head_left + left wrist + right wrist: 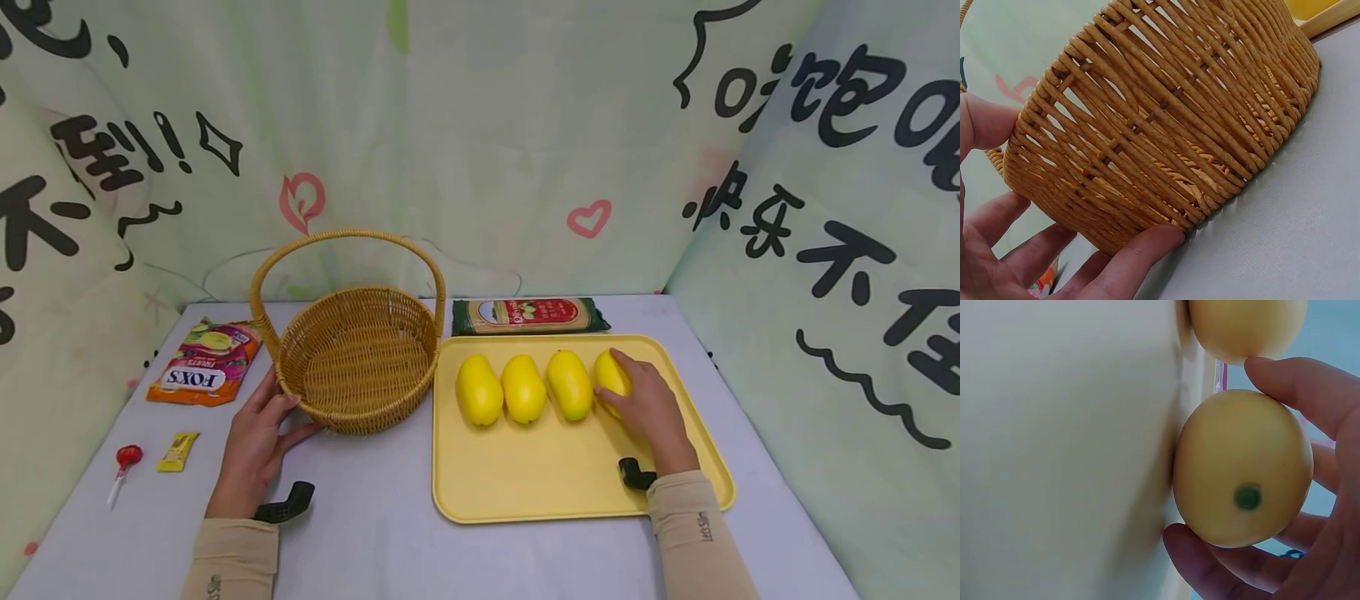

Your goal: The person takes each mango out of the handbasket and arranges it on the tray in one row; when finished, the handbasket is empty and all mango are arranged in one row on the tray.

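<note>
At the left, a woven wicker basket (360, 358) with a tall arched handle stands on the table. My left hand (258, 442) holds its near left side, the fingers spread against the weave (1166, 119). A row of yellow mangoes lies along the upper part of a yellow tray (525, 483). The rightmost mango (612, 372) is in the grasp of my right hand (648, 408), thumb on one side and fingers round the other. Its green-spotted end (1247, 497) faces the right wrist camera. Beside it lie three more mangoes (570, 385), one of them close to my thumb.
Behind the tray lies a green and red pack (528, 316). Left of the basket are an orange FOX'S candy bag (206, 362), a small yellow wrapped sweet (177, 452) and a red lollipop (127, 457). Printed curtains surround the white table (360, 533).
</note>
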Action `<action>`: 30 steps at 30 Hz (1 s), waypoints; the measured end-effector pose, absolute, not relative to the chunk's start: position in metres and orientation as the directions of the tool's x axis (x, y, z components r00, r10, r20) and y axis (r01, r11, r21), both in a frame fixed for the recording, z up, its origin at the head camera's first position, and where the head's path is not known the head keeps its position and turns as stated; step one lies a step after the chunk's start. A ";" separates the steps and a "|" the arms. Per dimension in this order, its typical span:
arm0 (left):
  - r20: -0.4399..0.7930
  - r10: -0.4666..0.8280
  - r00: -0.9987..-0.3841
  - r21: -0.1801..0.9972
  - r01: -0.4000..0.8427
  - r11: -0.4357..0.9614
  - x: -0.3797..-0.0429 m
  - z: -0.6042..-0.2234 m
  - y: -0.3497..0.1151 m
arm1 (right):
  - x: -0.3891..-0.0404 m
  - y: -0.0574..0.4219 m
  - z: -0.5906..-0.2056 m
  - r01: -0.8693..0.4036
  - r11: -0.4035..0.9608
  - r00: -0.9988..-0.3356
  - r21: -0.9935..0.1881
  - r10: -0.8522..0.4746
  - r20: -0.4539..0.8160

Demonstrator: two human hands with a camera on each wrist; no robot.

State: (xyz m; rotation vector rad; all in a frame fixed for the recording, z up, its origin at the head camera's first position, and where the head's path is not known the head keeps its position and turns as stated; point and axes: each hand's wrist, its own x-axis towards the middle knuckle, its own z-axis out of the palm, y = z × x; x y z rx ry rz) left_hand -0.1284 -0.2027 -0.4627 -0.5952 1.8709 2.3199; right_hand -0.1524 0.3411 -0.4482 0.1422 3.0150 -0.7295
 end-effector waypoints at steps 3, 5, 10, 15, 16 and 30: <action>-0.364 -0.160 -0.918 0.915 -0.321 -0.244 -0.128 -0.462 -0.203 | -0.152 0.340 -0.447 0.101 0.884 -0.994 -0.456 0.075 -0.074; -0.364 -0.159 -0.918 0.916 -0.321 -0.242 -0.127 -0.462 -0.203 | -0.152 0.339 -0.447 0.103 0.882 -0.994 -0.460 0.073 -0.083; -0.361 -0.162 -0.919 0.917 -0.317 -0.242 -0.126 -0.462 -0.204 | -0.151 0.337 -0.444 0.123 0.872 -0.991 -0.475 0.083 -0.104; -0.350 -0.171 -0.921 0.924 -0.309 -0.225 -0.125 -0.463 -0.204 | -0.152 0.337 -0.442 0.137 0.868 -0.989 -0.477 0.094 -0.114; -0.347 -0.173 -0.922 0.926 -0.308 -0.220 -0.125 -0.464 -0.204 | -0.152 0.337 -0.441 0.138 0.869 -0.989 -0.476 0.094 -0.115; -0.346 -0.167 -0.923 0.928 -0.310 -0.206 -0.127 -0.466 -0.199 | -0.138 0.340 -0.425 0.147 0.866 -0.989 -0.478 0.134 -0.060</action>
